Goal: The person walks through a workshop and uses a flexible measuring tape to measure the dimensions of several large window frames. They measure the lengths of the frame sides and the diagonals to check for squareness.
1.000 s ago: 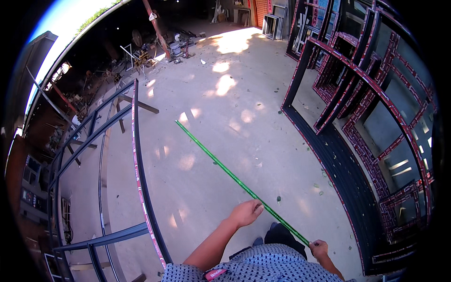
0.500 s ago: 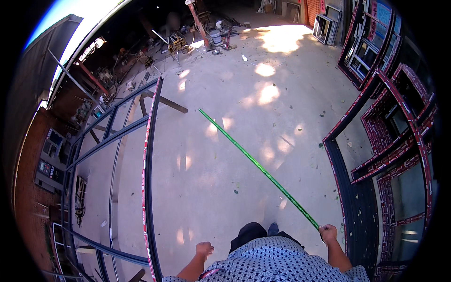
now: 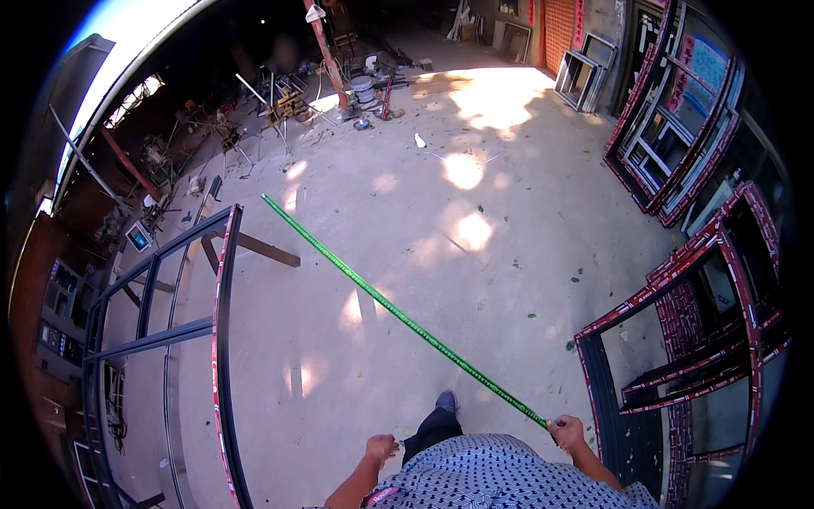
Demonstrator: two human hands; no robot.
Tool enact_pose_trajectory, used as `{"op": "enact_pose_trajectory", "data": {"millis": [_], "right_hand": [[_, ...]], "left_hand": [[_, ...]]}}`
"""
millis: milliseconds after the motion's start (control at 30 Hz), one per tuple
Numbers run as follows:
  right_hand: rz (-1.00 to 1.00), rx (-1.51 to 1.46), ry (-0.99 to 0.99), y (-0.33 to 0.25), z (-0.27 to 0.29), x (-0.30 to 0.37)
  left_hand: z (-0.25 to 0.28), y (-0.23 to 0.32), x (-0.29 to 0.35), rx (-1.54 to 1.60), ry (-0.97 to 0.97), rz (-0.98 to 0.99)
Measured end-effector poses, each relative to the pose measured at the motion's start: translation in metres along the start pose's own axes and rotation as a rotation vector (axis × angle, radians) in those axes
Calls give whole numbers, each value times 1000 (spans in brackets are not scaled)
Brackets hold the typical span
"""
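My right hand (image 3: 568, 431) is closed on the near end of a long, thin green strip (image 3: 398, 318) with small repeated marks along it. The strip slants away to the far left over the concrete floor, bending slightly, and its far tip points past the corner of a dark frame. What material it is I cannot tell. My left hand (image 3: 383, 447) hangs loosely in front of my left side, fingers half curled and apart, with nothing seen in it. One of my shoes (image 3: 446, 400) shows ahead of my patterned shirt.
A large dark window frame (image 3: 222, 356) with red-and-white edge tape lies along the left on supports. More taped frames (image 3: 678, 280) lean and stack at the right. Far off are a red post (image 3: 326, 55), white buckets (image 3: 363, 88) and a white bottle (image 3: 420, 141). Sunlit patches and leaves dot the floor (image 3: 475, 314).
My view has turned and moved forward, with a shoe now stepping out. The strip's far tip has swung left in the picture, and it stays in my right hand.
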State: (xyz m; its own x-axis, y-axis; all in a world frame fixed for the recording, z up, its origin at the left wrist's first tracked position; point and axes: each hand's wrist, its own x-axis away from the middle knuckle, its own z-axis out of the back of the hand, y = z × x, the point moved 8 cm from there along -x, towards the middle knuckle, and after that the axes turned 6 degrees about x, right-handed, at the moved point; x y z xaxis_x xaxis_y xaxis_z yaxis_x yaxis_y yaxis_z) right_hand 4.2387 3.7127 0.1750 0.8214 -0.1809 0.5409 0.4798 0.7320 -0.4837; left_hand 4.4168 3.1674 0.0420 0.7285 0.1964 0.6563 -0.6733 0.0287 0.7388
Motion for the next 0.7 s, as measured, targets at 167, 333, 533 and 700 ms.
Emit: {"op": "enact_pose_trajectory", "data": {"millis": [167, 333, 533, 700], "right_hand": [[21, 58, 20, -112, 17, -74], [44, 139, 84, -169, 34, -192], [38, 185, 14, -292, 62, -379], [86, 208, 61, -421, 147, -518]], "left_hand": [[75, 259, -131, 207, 263, 129], [77, 443, -261, 301, 283, -85], [57, 416, -351, 277, 311, 245], [28, 440, -400, -838, -264, -88]]}}
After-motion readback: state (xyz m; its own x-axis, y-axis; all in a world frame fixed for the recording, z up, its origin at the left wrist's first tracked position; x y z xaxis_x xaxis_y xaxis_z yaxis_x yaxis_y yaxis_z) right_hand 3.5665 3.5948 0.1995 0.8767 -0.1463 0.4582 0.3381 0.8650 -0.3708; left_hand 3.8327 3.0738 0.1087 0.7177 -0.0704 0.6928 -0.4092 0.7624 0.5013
